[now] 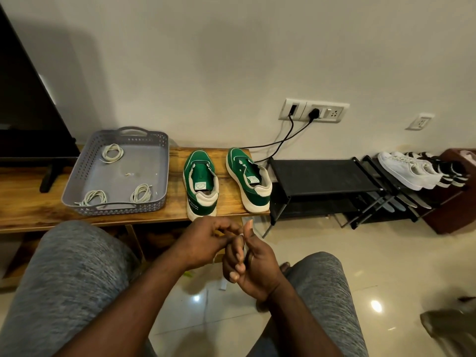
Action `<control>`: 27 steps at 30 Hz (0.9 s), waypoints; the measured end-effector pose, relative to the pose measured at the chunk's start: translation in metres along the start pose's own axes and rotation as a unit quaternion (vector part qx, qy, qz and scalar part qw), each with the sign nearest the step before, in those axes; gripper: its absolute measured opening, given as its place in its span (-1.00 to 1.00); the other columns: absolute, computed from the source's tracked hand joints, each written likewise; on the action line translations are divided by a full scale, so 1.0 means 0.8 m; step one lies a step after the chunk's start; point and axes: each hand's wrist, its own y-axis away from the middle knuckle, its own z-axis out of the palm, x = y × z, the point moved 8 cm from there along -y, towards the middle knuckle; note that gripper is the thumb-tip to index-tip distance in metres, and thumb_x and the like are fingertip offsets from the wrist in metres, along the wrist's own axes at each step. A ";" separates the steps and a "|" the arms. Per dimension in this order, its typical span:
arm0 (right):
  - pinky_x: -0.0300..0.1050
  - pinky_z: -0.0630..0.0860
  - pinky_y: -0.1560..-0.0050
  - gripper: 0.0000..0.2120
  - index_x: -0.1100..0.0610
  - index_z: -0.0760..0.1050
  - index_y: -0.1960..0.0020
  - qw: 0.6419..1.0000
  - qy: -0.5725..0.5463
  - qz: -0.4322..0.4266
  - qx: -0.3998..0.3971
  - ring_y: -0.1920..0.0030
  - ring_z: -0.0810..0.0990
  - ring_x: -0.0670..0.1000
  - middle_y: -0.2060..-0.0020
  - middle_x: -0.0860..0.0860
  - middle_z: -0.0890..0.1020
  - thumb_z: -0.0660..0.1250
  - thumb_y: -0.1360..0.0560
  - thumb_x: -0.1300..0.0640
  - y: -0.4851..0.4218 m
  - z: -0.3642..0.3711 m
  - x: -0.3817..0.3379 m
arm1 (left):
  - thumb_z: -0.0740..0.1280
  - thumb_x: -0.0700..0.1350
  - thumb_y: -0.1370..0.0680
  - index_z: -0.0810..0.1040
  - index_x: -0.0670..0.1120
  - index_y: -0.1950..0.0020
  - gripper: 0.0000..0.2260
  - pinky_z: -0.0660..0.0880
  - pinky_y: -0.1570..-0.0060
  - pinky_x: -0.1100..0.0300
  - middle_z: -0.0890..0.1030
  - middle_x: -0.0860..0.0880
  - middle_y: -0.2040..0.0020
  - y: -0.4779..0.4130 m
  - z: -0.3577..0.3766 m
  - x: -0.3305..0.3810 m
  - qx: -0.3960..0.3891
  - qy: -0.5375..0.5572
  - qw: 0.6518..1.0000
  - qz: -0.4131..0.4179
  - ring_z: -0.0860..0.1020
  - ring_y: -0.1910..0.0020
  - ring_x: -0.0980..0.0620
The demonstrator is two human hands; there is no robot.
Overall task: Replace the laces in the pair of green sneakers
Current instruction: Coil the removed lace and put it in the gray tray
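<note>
Two green sneakers with white soles stand on the wooden bench (28, 202), heels toward me. The left sneaker (201, 185) shows no lace. The right sneaker (248, 179) shows only small white bits at its eyelets. A grey plastic tray (144, 161) left of them holds three coiled whitish laces: one at the back (112, 153) and two at the front (94, 198) (141, 193). My left hand (206, 240) and my right hand (251, 264) meet in front of the bench, below the sneakers. Their fingers are curled and touch each other, with the right thumb up. I see nothing held in them.
A dark TV (28, 104) on its stand fills the bench's left end. A black shoe rack (322, 173) stands right of the bench, with white sneakers (409, 171) on a further rack. Two black cables (286, 137) run from wall sockets behind the right sneaker. My knees flank the hands.
</note>
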 end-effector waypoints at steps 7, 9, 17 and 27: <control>-0.12 0.45 0.42 -0.26 0.20 0.44 0.33 0.999 -0.016 0.012 -0.035 0.53 0.45 0.05 0.54 0.08 0.41 -0.07 -0.72 -0.31 0.000 0.011 0.002 | 0.34 -0.18 -0.64 0.68 0.16 -0.08 -0.76 0.49 -0.01 0.20 0.57 0.36 0.09 0.009 -0.003 0.032 0.048 -0.113 0.988 0.097 0.52 -0.01 0.17; -0.12 0.47 0.40 -0.24 0.21 0.46 0.33 0.998 -0.032 0.018 -0.051 0.52 0.47 0.06 0.54 0.08 0.43 -0.05 -0.68 -0.37 -0.001 0.013 0.000 | 0.29 -0.08 -0.64 0.61 0.22 -0.13 -0.80 0.47 0.01 0.14 0.57 0.32 0.10 0.010 -0.006 0.035 0.066 -0.152 0.977 0.130 0.46 -0.03 0.15; -0.11 0.52 0.36 -0.48 0.19 0.57 0.26 0.996 -0.048 0.010 -0.073 0.44 0.55 0.04 0.45 0.08 0.53 0.46 -0.52 -0.27 0.004 0.015 -0.007 | 0.40 -0.16 -0.57 0.62 0.12 -0.13 -0.79 0.47 0.26 0.16 0.53 0.15 0.11 0.020 -0.016 0.055 0.159 -0.253 0.935 0.192 0.43 0.07 0.14; -0.11 0.58 0.28 -0.43 0.18 0.64 0.17 0.990 -0.106 0.024 -0.091 0.34 0.65 0.02 0.35 0.08 0.65 0.30 -0.59 -0.34 0.010 0.011 -0.017 | 0.30 0.04 -0.64 0.67 0.01 -0.25 -0.74 0.54 0.16 0.05 0.66 0.07 -0.12 0.024 0.003 0.056 0.131 -0.301 0.905 0.271 0.50 -0.06 0.02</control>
